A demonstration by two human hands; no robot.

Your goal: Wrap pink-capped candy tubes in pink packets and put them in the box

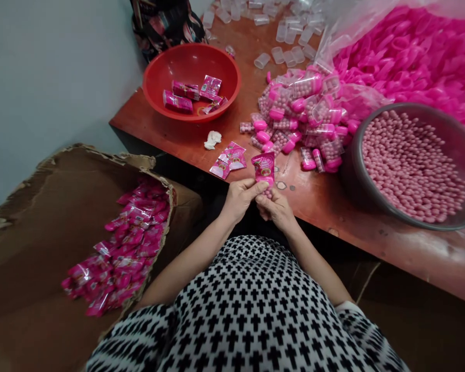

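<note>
My left hand point(241, 197) and my right hand point(276, 207) meet at the near edge of the red-brown table point(333, 199). Between their fingers stands a small pink printed sachet point(264, 168), upright, pinched by the left thumb and fingers. Under the sachet, in the right hand's fingers, a small tube of pink beads shows in part. Several flat pink sachets point(229, 159) lie on the table just beyond the hands. A heap of filled tubes with pink caps point(300, 116) lies farther back.
A grey bowl point(418, 219) full of pink beads stands at the right. Behind it lies a clear bag of pink caps point(414, 57). A red bowl point(166, 98) holds several sachets. Empty clear tubes point(284, 33) lie at the back. A cardboard box point(42, 217) at left holds filled sachets point(122, 248).
</note>
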